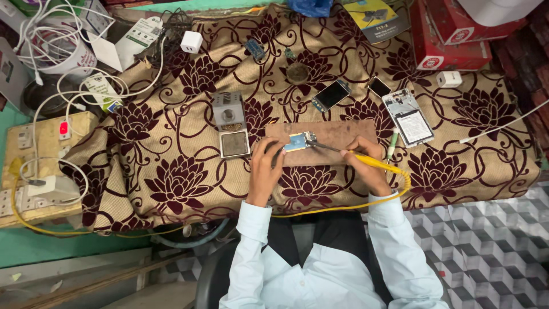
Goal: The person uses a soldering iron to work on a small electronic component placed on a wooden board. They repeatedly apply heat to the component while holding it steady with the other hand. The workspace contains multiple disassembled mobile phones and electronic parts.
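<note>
A small blue circuit board lies on a brown wooden work board on a table draped with a floral cloth. My left hand rests at the board's left edge, its fingers pinning the circuit board. A yellow-handled soldering iron sits in my right hand, with its metal tip touching the circuit board. A yellow cable runs from the iron toward my body.
A grey soldering stand with a square sponge tray stands left of the work board. Opened phones and a small screen lie behind it. Red boxes sit at the back right; white cables, chargers and a power strip crowd the left.
</note>
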